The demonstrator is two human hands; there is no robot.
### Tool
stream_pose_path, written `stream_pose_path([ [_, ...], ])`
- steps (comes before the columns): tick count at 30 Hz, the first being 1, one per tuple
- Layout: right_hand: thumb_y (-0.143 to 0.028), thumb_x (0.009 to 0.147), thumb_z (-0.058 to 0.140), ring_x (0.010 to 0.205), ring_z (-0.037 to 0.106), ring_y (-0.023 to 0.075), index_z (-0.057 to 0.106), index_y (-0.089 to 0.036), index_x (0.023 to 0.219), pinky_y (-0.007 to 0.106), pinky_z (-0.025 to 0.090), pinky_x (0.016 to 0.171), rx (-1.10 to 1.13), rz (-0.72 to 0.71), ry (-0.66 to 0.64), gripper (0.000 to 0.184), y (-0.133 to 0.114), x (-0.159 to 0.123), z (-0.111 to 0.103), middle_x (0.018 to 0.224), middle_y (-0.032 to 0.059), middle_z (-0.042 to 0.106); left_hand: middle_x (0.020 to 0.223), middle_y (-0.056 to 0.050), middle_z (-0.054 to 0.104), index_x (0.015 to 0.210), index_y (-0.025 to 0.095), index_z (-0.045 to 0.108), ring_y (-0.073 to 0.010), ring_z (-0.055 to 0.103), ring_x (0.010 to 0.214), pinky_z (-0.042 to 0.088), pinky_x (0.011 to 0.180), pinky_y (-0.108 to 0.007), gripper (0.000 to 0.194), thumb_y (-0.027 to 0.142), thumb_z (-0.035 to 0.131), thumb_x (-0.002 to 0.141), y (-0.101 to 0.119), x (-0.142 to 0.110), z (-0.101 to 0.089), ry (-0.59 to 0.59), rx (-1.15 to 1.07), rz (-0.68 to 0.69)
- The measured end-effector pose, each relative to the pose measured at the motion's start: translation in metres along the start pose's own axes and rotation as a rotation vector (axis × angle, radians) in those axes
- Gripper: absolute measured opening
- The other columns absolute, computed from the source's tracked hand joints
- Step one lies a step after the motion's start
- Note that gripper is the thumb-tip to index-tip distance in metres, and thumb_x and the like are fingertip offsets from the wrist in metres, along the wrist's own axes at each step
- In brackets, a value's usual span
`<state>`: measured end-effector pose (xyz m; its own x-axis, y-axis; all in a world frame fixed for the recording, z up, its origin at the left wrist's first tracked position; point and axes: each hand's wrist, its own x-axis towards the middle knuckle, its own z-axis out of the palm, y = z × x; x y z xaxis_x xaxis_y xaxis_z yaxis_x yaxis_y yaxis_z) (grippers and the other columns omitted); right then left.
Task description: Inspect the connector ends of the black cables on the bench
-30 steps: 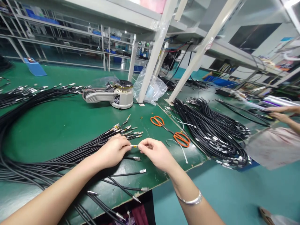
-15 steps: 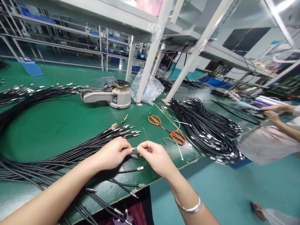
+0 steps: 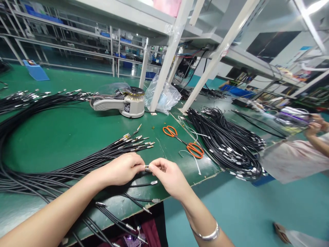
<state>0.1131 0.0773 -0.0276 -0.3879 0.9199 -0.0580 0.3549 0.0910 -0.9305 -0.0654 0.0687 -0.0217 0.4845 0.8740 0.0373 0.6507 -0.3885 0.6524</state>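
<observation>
Between my two hands is the small metal connector on a black cable's end. My left hand pinches it from the left, thumb and forefinger closed, its other fingers curled under. From the right, my right hand pinches the same connector with its fingertips. The fingers hide most of it. Behind my left hand, many black cables fan out with metal-tipped ends on the green table. Loose cable ends with a metal plug lie in front, some past the table edge.
Orange-handled scissors and white cable ties lie right of my hands. A grey tape dispenser stands behind, beside a clear plastic bag. Coiled black cables are piled at right. Another person's hands work at far right.
My hands have stayed together at the connector, with the right hand's fingertips slightly closer to the left's. The other person's hands have moved to the right.
</observation>
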Motion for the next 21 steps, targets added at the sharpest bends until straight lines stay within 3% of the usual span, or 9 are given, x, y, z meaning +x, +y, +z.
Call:
stream_pose_path([
  [11, -0.026, 0.079, 0.053, 0.066, 0.054, 0.0121, 0.059, -0.014, 0.076, 0.023, 0.043, 0.064, -0.016, -0.015, 0.012, 0.013, 0.0, -0.006, 0.004, 0.07, 0.0011, 0.06, 0.073, -0.003, 0.062, 0.075, 0.015, 0.064, -0.0138, 0.054, 0.072, 0.039, 0.068, -0.023, 0.021, 0.022, 0.046, 0.084, 0.012, 0.001, 0.011, 0.069, 0.033, -0.039],
  [16, -0.023, 0.08, 0.05, 0.062, 0.052, 0.0115, 0.058, -0.016, 0.073, 0.021, 0.041, 0.057, -0.121, 0.011, -0.082, 0.013, -0.004, -0.029, -0.003, 0.067, 0.0002, 0.058, 0.072, -0.002, 0.063, 0.073, 0.018, 0.064, -0.0152, 0.054, 0.074, 0.039, 0.069, -0.025, 0.027, 0.026, 0.043, 0.086, 0.031, -0.013, 0.0, -0.071, 0.118, 0.073],
  [18, -0.022, 0.079, 0.052, 0.062, 0.053, 0.0116, 0.06, -0.018, 0.07, 0.021, 0.04, 0.056, -0.235, -0.023, -0.22, 0.013, -0.009, -0.043, -0.012, 0.067, -0.0003, 0.06, 0.078, -0.001, 0.064, 0.079, 0.021, 0.065, -0.0147, 0.055, 0.079, 0.039, 0.074, -0.024, 0.023, 0.03, 0.044, 0.086, 0.034, -0.02, -0.013, -0.107, 0.092, 0.108],
  [21, -0.019, 0.077, 0.054, 0.059, 0.055, 0.0115, 0.064, -0.019, 0.065, 0.021, 0.04, 0.055, -0.319, -0.064, -0.533, 0.015, -0.015, -0.053, -0.029, 0.065, -0.0011, 0.062, 0.085, 0.0, 0.064, 0.085, 0.023, 0.064, -0.0142, 0.055, 0.081, 0.04, 0.075, -0.024, 0.02, 0.029, 0.045, 0.086, 0.022, -0.022, -0.03, 0.012, 0.109, 0.002],
])
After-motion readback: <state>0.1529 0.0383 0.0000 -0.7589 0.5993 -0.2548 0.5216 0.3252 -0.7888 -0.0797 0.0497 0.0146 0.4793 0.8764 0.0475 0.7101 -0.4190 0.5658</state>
